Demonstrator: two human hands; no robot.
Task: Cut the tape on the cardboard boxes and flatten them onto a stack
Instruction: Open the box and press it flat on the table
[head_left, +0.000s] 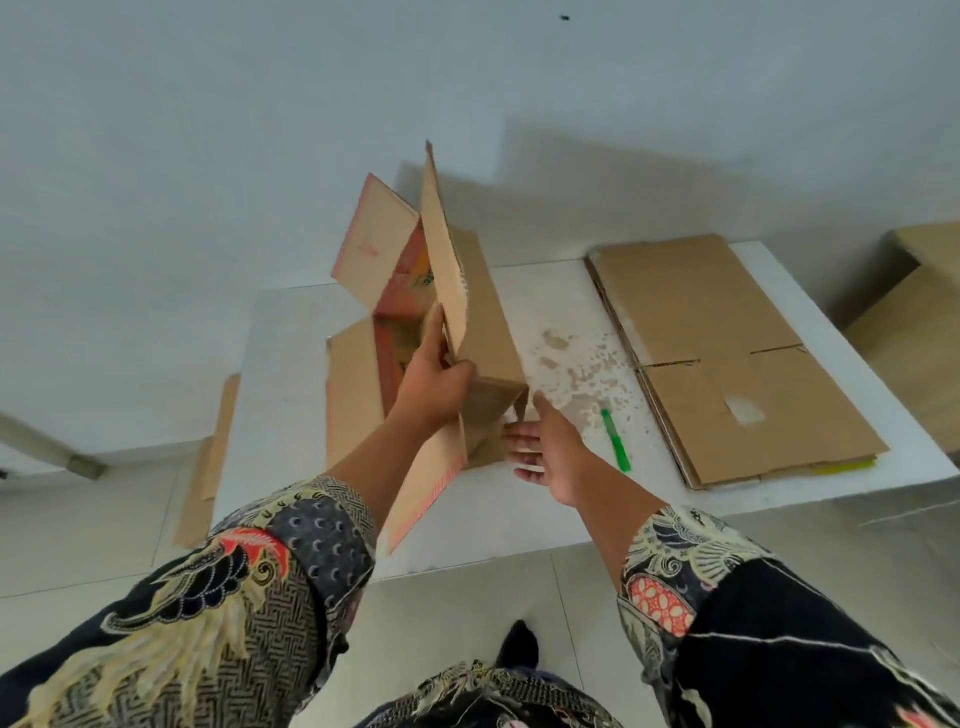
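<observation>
Cardboard box (483, 332), opened with flaps sticking up, stands on the white table (291, 415); left hand (434, 384) grips one upright flap, thumb curled over its edge. Right hand (545, 452) just right of the box, fingers straight, flat against its near lower corner. Green cutter (616, 440) lies just right of right hand, flattened stack (727, 353) farther right.

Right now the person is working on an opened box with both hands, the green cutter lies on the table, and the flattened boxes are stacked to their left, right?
Nearly. The head view shows the flattened stack on the person's right, beyond the green cutter. The rest holds: both the left hand and right hand are on the opened box on the table.
</observation>
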